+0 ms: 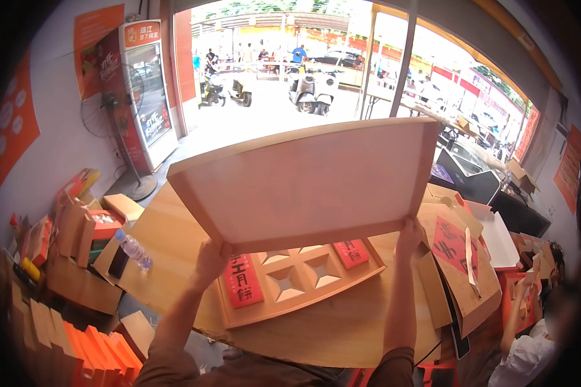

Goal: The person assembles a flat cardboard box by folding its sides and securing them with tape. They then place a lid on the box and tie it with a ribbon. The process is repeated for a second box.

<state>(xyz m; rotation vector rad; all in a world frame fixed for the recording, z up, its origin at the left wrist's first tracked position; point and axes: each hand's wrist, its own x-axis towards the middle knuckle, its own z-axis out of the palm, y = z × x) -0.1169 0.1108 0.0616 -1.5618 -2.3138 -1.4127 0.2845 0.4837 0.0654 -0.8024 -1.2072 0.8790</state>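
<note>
My left hand (212,259) and my right hand (407,237) grip the near corners of a large, shallow box lid (310,180). The lid is tilted up, its pale inside facing me and its far edge raised. Below it on the table lies a tan box base (319,299) with a compartmented insert. A red printed packet (244,287) sits at its left, and another red packet (352,253) at its right. Star-shaped hollows between them hold nothing that I can see. The lid hides the far part of the base.
The wooden table (265,338) carries a water bottle (134,250) and a dark phone (118,263) on the left. A cardboard box with a red label (458,248) stands right. Stacked boxes (103,348) fill the lower left. A person in white (529,351) is at the lower right.
</note>
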